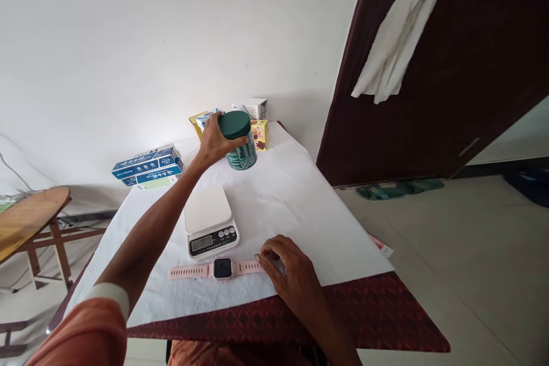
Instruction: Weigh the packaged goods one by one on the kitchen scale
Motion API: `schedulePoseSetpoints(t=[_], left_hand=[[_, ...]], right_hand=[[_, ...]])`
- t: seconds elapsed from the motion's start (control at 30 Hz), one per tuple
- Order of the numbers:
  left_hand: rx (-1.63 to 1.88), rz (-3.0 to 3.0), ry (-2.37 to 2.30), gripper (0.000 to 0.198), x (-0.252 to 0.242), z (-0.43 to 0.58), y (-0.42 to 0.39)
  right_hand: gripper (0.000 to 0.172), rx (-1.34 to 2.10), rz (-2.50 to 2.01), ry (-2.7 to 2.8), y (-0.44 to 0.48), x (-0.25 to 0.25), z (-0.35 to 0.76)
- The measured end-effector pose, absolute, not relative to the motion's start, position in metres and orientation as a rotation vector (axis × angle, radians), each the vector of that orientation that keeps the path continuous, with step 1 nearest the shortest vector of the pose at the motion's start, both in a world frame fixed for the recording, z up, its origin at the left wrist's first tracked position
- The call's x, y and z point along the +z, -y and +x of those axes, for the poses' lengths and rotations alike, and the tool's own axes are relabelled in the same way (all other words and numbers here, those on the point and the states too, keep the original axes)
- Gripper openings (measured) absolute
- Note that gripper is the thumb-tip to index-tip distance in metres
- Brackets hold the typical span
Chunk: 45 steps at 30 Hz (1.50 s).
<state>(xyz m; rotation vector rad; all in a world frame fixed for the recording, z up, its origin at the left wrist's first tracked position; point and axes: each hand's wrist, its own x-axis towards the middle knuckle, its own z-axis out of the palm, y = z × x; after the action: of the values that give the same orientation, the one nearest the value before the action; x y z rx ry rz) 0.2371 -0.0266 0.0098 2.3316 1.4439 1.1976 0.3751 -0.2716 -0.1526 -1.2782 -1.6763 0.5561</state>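
One green, lidded cylindrical canister (241, 153) is filling my clasping left hand (215, 140); I'm half-curling my right hand (291, 274) at a pink-strapped, square-faced watch (222, 268), grip unclear from here.

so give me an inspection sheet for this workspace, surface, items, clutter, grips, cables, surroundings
surface: white cloth over the tabletop, dark red patterned edge showing at the near side
items in use: green canister; white scale; pink-strapped watch laid out in front of the scale
clutter: blue boxes at far left; yellow box and white box behind the canister
grips: left grip closed around the canister near its lid; right grip curled at the strap's right end, contents unclear
cables: thin cable by the left wall
surroundings: wooden table at left; dark door, towel and green slippers at right
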Motion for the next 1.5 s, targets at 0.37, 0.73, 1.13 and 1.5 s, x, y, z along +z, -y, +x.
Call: schedulePoseSetpoints(t=[0.37, 0.73, 1.13, 1.5], left_hand=[[1.128, 2.344, -1.563, 0.094, 0.021, 0.124, 0.131], [1.083, 2.352, -1.513, 0.089, -0.001, 0.111, 0.139], [1.095, 2.100, -1.455, 0.095, 0.004, 0.091, 0.148], [1.095, 2.177, -1.443, 0.112, -0.012, 0.104, 0.141]], right_hand=[[0.019, 0.612, -1.308, 1.695, 0.270, -0.148, 0.375], [0.023, 0.640, -1.340, 1.690, 0.270, -0.145, 0.374], [0.023, 0.607, -1.348, 1.695, 0.269, -0.147, 0.373], [0.028, 0.600, -1.371, 1.696, 0.271, -0.142, 0.372]])
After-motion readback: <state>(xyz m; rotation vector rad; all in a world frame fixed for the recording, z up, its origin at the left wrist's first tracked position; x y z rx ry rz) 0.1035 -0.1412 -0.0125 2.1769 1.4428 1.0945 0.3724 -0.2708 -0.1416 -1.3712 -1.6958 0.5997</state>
